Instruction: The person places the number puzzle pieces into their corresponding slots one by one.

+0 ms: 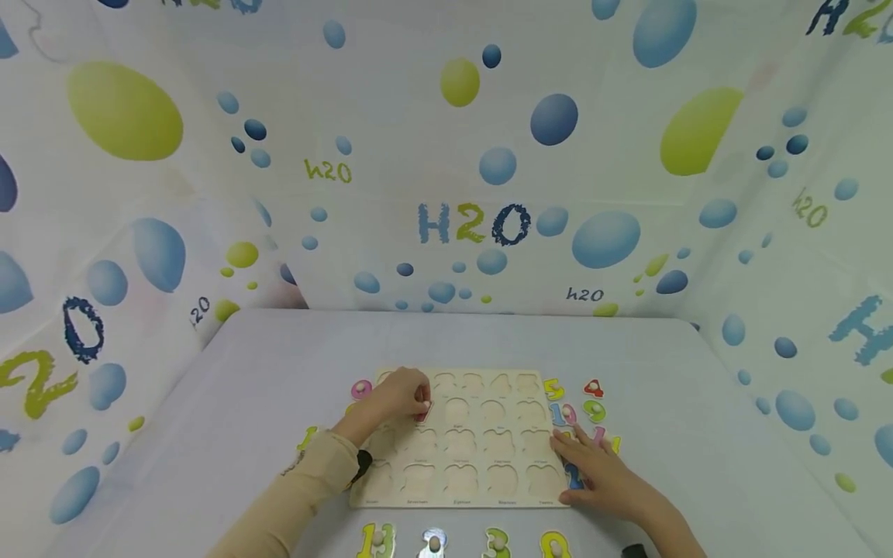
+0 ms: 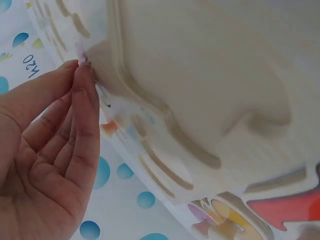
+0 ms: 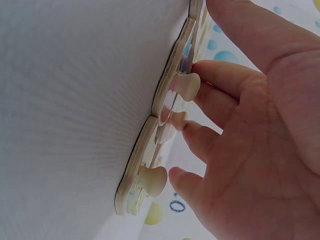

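Note:
A wooden number puzzle board (image 1: 481,457) with rows of number-shaped recesses lies on the table. Over its left part, my left hand (image 1: 396,394) pinches a small reddish puzzle piece (image 1: 422,415) between thumb and forefinger; which number it bears is hidden. The left wrist view shows the thumb and fingertips (image 2: 84,70) meeting close over the board. At the board's right edge, my right hand (image 1: 603,469) has its fingers spread and relaxed above loose number pieces, among them a blue piece (image 1: 574,476). Its fingertips are beside the wooden knobs (image 3: 188,87) in the right wrist view.
More number pieces lie around the board: a green-yellow one (image 1: 377,541), a green 3 (image 1: 498,544) and a yellow one (image 1: 556,545) in front, a red 4 (image 1: 594,387) and a yellow 5 (image 1: 553,389) at right, a pink one (image 1: 361,389) at left. Patterned curtains (image 1: 446,155) surround the table.

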A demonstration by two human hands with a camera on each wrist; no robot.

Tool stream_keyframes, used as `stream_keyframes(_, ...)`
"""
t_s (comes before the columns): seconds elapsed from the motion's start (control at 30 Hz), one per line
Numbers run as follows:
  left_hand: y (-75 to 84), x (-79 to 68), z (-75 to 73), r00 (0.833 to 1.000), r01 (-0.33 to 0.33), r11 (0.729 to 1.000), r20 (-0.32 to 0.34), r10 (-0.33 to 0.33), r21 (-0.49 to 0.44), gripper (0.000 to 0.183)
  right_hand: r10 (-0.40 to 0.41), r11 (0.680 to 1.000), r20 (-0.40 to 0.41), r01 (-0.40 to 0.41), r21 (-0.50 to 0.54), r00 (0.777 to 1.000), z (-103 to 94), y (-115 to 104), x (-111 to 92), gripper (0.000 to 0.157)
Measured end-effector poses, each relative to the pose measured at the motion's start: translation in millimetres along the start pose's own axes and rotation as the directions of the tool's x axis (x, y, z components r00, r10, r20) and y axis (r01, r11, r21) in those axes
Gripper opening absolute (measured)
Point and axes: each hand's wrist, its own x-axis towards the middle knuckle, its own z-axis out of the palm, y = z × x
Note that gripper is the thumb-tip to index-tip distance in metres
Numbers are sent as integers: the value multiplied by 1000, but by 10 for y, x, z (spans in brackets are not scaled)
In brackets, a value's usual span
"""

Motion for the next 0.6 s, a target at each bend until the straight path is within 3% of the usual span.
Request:
stream_keyframes(0.07,-9,-50,-49,1000,-29,999,2,29,-21,7,-2,1000,1,2,-5,1000,-8,2,2,81)
stream_keyframes(0.13,-45,-130,-127,999,-45,998,5,45,-45,15,1,1000,6,-1,-4,1000,-18,1,0,81)
stream_keyframes(0.23,-133,-340,-299,999,-33,996,6,34,-78,21,15,1000,11,-15,-2,1000,-11,-9,-6,81)
stream_keyframes(0.4,-341,-798,-557,996,86,993,-4,-86,-81,15,24,1000,10,-24,-15,1000,-17,-27,-3,80)
stream_keyframes(0.6,-580,-1218,-616,978,208,975,28,-206,-83,18,45,999,25,-45,4,999,-23,-37,6,81)
